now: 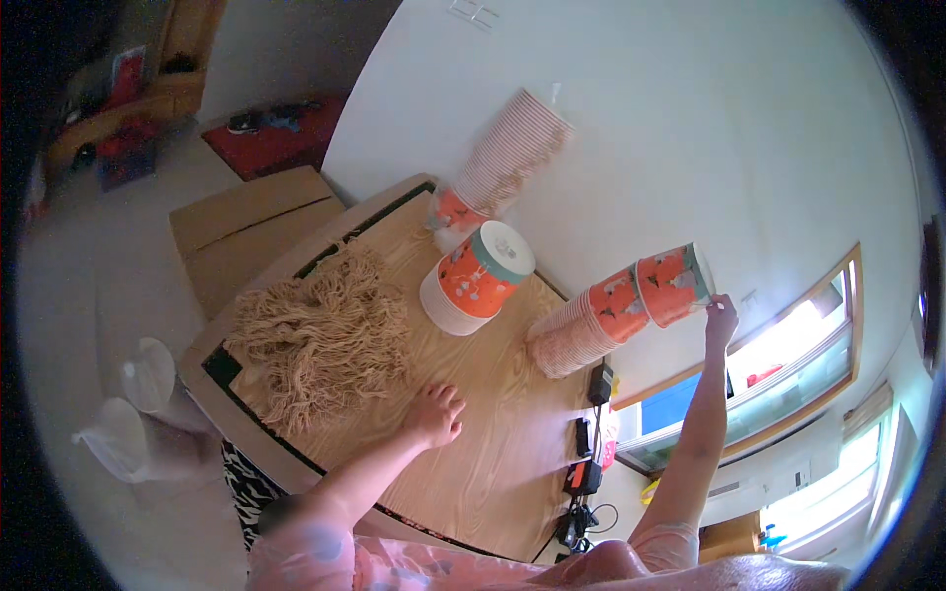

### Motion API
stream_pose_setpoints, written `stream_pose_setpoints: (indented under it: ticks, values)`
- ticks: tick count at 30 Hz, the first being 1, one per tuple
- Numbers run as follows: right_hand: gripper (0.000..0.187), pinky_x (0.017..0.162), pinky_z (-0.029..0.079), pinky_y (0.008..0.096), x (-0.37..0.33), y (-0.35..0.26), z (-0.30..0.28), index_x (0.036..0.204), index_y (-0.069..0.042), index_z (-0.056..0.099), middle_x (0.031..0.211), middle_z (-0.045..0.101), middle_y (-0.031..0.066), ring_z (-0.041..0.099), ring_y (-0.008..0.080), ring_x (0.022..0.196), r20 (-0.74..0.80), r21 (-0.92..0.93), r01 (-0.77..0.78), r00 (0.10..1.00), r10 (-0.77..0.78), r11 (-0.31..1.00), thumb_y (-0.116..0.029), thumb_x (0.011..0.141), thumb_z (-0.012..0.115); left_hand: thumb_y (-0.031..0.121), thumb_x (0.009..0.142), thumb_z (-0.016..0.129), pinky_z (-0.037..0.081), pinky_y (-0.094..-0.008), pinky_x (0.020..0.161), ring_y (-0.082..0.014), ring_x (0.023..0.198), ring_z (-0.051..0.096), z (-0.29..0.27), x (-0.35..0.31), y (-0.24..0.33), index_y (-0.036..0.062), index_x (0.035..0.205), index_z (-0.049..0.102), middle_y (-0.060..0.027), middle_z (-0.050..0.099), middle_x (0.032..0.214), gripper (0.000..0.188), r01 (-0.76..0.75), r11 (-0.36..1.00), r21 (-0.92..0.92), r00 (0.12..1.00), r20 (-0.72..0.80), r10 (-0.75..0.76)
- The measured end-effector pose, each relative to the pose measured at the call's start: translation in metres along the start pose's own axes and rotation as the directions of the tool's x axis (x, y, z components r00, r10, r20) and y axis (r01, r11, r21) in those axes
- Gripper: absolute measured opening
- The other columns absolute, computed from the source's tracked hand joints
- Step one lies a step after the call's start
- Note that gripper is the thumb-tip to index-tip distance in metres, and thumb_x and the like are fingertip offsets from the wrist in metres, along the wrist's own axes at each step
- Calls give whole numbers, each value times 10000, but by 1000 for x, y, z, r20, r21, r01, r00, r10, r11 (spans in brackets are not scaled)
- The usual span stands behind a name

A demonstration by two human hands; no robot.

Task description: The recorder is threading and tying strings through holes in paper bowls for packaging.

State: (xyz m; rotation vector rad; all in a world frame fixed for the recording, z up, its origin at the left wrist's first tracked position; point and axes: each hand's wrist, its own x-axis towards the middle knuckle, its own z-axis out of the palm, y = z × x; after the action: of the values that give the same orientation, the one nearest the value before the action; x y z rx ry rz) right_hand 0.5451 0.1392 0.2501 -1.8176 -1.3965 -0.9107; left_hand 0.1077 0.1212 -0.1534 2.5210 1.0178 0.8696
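Orange tubs with teal bands, nested base-up, form a tall stack (596, 320) at the wall side of the counter (503, 433). The top tub (673, 286) sits more exposed than those beneath, its pale base uppermost. Right hand (722, 313): raised on an extended arm, its grip apparently closed on the edge of that base; how firmly cannot be told. Left hand (434, 416): released, fingers loosely curled on the wood, near a heap of tangled beige strands (325, 340) and holding nothing. A separate inverted tub (480, 281) stands between the heap and the stack; behind it rises a second stack (507, 158), apparently wrapped in clear film. Step in hand, as judged here: handling the uppermost tub of the stack. Freeing it would call for a secure hold and a pull along the stack's axis, with the tubs below kept from following or tipping.
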Motion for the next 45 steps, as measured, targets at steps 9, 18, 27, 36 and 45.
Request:
stream_pose_setpoints:
  ticks: [9, 18, 27, 36, 45]
  values:
    - [190, 541, 464, 280, 1, 15, 22, 831, -55, 644, 698, 632, 73, 589, 135, 611, 46, 159, -25, 999, 18, 987, 27, 720, 513, 368, 777, 561, 259, -468, 1034, -313, 1241, 355, -1, 0, 2, 111, 1158, 557, -144, 434, 1300, 460, 46, 999, -14, 997, 55, -45]
    - [188, 560, 456, 244, 4, 29, 48, 848, -19, 614, 723, 618, 53, 548, 111, 599, 122, 329, -45, 993, 5, 943, 54, 763, 463, 355, 753, 588, 285, -481, 1005, -309, 1202, 383, -2, 0, 3, 110, 1145, 562, -144, 454, 1264, 463, 30, 1000, 1, 999, 22, -30]
    - [177, 573, 462, 249, -6, 32, 61, 859, -25, 614, 755, 643, 60, 567, 114, 630, 131, 298, -6, 991, -34, 955, 41, 772, 475, 345, 748, 588, 314, -460, 972, -290, 1182, 403, -2, 2, 4, 102, 1131, 563, -143, 467, 1241, 454, 16, 1000, 13, 1000, 15, -16]
    - [213, 587, 474, 247, -17, 24, 71, 843, 9, 607, 905, 663, 113, 575, 125, 638, 149, 299, 57, 983, -105, 952, 42, 737, 425, 348, 752, 586, 309, -446, 985, -282, 1189, 393, -5, 4, 6, 101, 1128, 565, -138, 455, 1252, 450, 18, 1000, 3, 999, 35, -18]
    - [211, 663, 512, 274, -26, 27, 75, 850, -10, 607, 935, 666, 110, 632, 160, 804, 245, 287, -115, 969, 43, 951, 122, 722, 506, 346, 754, 586, 299, -447, 999, -286, 1190, 390, -5, 2, 4, 98, 1130, 566, -139, 462, 1246, 451, 17, 1000, -7, 1000, 19, -17]
